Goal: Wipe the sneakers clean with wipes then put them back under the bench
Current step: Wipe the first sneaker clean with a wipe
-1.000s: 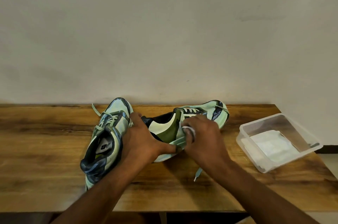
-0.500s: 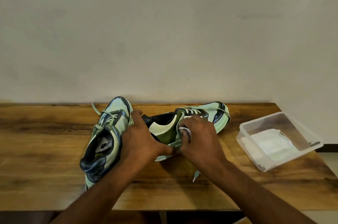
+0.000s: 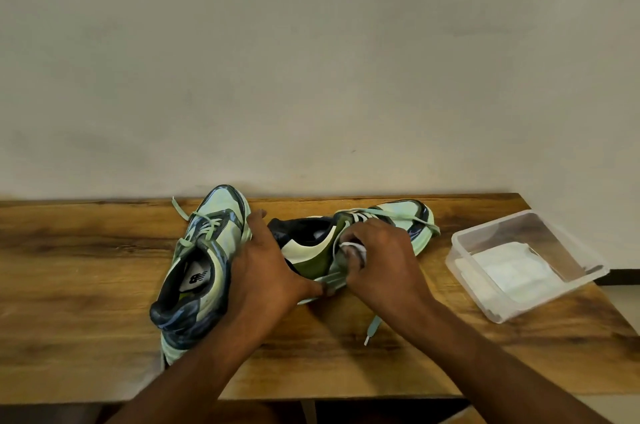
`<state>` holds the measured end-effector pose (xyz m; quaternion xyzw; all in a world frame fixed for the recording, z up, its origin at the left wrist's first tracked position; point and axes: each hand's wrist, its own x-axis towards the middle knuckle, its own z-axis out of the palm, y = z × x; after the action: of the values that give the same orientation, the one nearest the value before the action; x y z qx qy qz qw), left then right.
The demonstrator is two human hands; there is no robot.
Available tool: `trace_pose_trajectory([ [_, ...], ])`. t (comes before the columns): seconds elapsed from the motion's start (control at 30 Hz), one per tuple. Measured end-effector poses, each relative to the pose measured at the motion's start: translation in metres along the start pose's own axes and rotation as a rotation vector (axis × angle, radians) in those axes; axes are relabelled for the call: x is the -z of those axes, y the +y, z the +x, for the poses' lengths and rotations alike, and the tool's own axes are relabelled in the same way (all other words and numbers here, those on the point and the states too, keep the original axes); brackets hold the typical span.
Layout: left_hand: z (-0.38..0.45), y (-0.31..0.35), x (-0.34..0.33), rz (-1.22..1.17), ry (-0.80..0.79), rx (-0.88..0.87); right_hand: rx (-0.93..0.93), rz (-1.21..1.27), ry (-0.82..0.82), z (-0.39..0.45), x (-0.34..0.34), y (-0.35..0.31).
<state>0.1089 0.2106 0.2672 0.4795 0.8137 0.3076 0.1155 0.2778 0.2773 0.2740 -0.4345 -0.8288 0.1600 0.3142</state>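
Two mint-green and dark blue sneakers lie on the wooden bench point(image 3: 86, 271). The left sneaker point(image 3: 204, 261) stands upright, toe toward the wall. The right sneaker point(image 3: 388, 223) lies tilted on its side, toe pointing right. My left hand point(image 3: 266, 271) grips the right sneaker at its heel and collar, thumb on the sole edge. My right hand point(image 3: 381, 257) holds a small white wipe point(image 3: 353, 248) in curled fingers and presses it against the shoe's olive side panel. Most of the wipe is hidden by my fingers.
A clear plastic container point(image 3: 519, 268) with folded white wipes inside sits at the bench's right end, close to the edge. A loose lace end point(image 3: 372, 328) trails toward me. A plain wall rises behind the bench.
My right hand has shifted slightly with the wipe along the right sneaker's side. The left hand keeps its grip and the left sneaker has not moved.
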Motion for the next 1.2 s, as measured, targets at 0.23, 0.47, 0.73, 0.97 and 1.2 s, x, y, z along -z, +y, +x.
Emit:
trace_pose_trajectory([
  [0.23, -0.007, 0.011, 0.003, 0.226, 0.141, -0.315, -0.204, 0.04, 0.152, 0.01, 0.033, 0.041],
  [0.47, 0.017, 0.03, -0.008, 0.58, -0.012, -0.581, -0.239, 0.134, 0.164, 0.005, 0.025, 0.044],
  [0.73, 0.026, 0.03, -0.007, 0.423, 0.045, -0.691, -0.331, 0.196, 0.153, 0.007, 0.019, 0.042],
  [0.97, 0.022, 0.032, -0.01, 0.382, 0.096, -0.68, -0.24, 0.203, 0.178, 0.0, 0.003, 0.022],
  [1.2, 0.025, 0.031, -0.009, 0.322, 0.106, -0.66, -0.225, 0.164, 0.183, 0.008, 0.015, 0.04],
])
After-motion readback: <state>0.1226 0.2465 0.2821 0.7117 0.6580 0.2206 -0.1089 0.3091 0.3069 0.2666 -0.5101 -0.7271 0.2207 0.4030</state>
